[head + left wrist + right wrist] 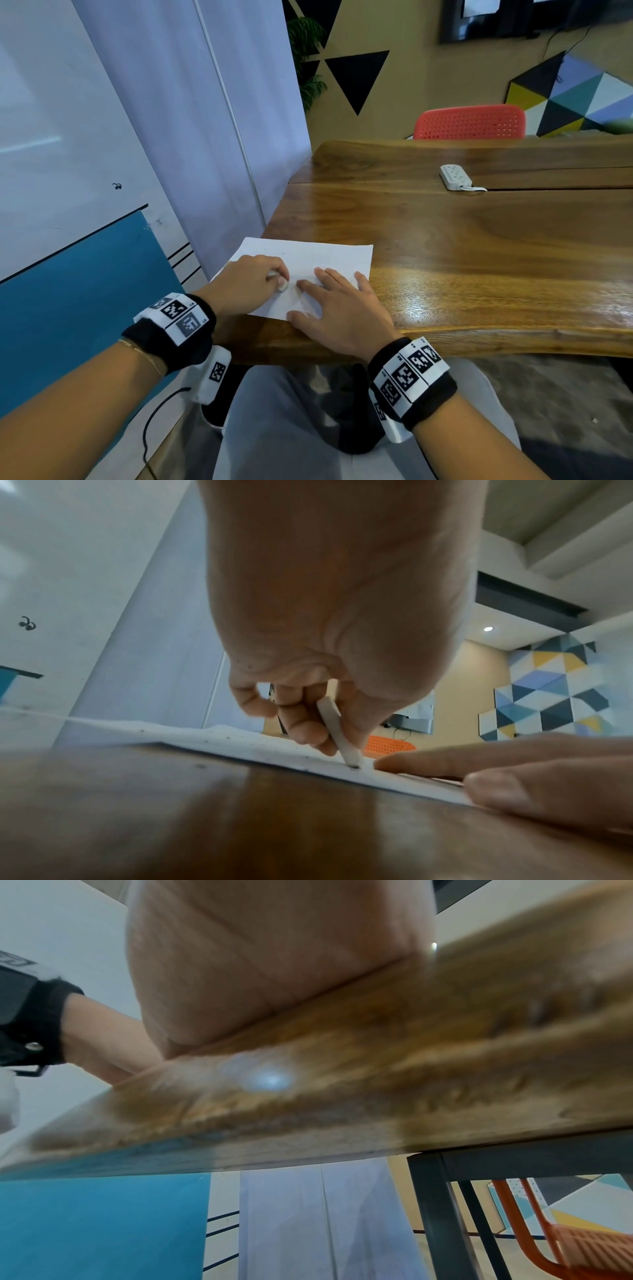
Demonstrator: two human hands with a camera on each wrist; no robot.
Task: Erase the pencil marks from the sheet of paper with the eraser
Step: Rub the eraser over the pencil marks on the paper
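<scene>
A white sheet of paper (308, 257) lies at the near left corner of the wooden table (479, 240). My left hand (253, 281) pinches a white eraser (282, 285) whose lower end touches the paper (240, 744). In the left wrist view the eraser (337, 731) stands tilted, tip on the sheet, with dark crumbs scattered around. My right hand (335, 305) lies flat with spread fingers, pressing the sheet just right of the eraser. Its fingers (479, 756) show at the right of that view. Pencil marks are too faint to make out.
A white power strip (455, 176) lies farther back on the table. A red chair (469, 121) stands behind the far edge. A white and blue wall (85, 171) runs close on the left. The table's front edge (308, 1137) and metal leg (435, 1204) fill the right wrist view.
</scene>
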